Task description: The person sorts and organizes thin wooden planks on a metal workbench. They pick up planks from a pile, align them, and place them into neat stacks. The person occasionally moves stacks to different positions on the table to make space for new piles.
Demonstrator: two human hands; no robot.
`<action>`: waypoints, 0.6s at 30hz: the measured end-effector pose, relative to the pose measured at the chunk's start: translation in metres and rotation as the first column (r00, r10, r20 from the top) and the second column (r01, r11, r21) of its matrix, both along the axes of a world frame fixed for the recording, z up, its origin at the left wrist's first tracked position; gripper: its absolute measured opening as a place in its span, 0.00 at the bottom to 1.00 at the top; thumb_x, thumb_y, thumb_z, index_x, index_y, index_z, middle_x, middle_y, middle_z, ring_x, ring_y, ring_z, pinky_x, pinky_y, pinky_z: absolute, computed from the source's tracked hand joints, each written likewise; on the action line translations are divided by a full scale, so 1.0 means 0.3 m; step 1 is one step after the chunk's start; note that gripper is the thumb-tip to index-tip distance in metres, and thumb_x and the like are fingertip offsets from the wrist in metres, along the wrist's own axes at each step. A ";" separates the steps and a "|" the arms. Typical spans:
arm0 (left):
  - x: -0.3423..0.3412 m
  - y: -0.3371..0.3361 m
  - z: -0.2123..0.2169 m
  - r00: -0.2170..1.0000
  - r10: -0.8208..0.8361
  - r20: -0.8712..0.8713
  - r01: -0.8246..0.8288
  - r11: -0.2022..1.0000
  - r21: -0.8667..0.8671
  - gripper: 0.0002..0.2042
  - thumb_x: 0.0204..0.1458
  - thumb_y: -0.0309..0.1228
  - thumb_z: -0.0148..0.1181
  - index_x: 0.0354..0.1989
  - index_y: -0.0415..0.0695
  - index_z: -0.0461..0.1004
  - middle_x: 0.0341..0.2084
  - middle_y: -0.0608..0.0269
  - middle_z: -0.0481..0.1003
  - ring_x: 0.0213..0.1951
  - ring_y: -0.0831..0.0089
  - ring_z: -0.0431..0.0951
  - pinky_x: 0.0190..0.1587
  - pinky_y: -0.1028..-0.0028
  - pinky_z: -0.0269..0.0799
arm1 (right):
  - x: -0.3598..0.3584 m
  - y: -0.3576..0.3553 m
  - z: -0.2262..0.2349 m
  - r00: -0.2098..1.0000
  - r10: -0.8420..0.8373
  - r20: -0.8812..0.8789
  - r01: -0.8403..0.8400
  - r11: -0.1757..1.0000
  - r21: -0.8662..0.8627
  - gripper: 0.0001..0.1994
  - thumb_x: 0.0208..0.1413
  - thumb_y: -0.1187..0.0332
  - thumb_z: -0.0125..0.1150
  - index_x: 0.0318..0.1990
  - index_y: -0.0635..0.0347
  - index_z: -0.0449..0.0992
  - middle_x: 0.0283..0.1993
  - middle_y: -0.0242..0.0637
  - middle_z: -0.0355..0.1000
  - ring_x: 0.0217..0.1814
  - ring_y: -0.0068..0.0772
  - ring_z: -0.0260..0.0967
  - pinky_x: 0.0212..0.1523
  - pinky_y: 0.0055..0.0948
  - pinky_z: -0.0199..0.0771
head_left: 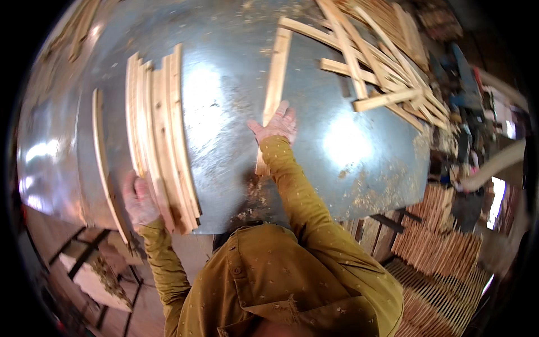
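Note:
My right hand [277, 124] is laid over a pale wooden strip [277, 73] at the middle of the metal-topped table. Its thumb lies on the left of the strip and its fingers on the right, gripping it. My left hand [140, 202] is at the near left, against the left side of a row of wooden strips [161, 112] placed lengthwise side by side. Its fingers point forward, slightly apart, with no strip held between them. Left of that hand, a single narrow strip [100, 135] lies apart, its near end passing the table edge.
A loose, crossed pile of wooden strips [387, 84] covers the table's far right. More strips [84, 28] lie at the far left. Sawdust and shavings [365, 188] are scattered over the metal tabletop [224, 163]. Stacked wood [438, 247] stands below the table at the right.

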State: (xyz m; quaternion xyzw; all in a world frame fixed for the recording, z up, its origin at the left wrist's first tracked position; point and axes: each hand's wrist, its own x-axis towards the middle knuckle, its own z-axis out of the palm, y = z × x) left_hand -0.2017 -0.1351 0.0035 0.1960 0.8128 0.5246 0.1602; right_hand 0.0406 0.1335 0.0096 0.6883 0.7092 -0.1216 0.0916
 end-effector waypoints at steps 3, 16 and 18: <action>0.279 0.284 -0.041 0.888 -0.350 0.298 0.299 0.932 0.204 0.25 0.62 0.42 0.55 0.61 0.38 0.66 0.51 0.52 0.75 0.49 0.65 0.76 0.50 0.70 0.74 | 0.090 0.108 0.003 0.934 -0.198 -0.297 0.122 0.959 -0.257 0.41 0.56 0.50 0.60 0.70 0.65 0.51 0.67 0.49 0.61 0.67 0.43 0.62 0.63 0.40 0.65; 0.766 0.693 -0.021 0.354 -0.391 0.850 0.296 0.909 0.294 0.24 0.53 0.47 0.64 0.47 0.39 0.72 0.27 0.63 0.73 0.27 0.72 0.73 0.29 0.73 0.71 | 0.919 1.292 0.102 0.982 -0.053 0.182 0.040 0.997 0.073 0.41 0.53 0.44 0.57 0.69 0.59 0.54 0.67 0.56 0.60 0.65 0.55 0.65 0.64 0.46 0.63; 0.809 0.687 -0.107 0.549 -0.362 0.754 0.248 0.931 0.266 0.21 0.53 0.44 0.62 0.46 0.38 0.71 0.27 0.64 0.73 0.28 0.73 0.72 0.30 0.74 0.71 | 0.930 1.348 0.036 0.991 0.050 0.122 -0.050 0.999 -0.010 0.36 0.54 0.50 0.57 0.68 0.56 0.56 0.65 0.55 0.64 0.62 0.56 0.67 0.62 0.47 0.65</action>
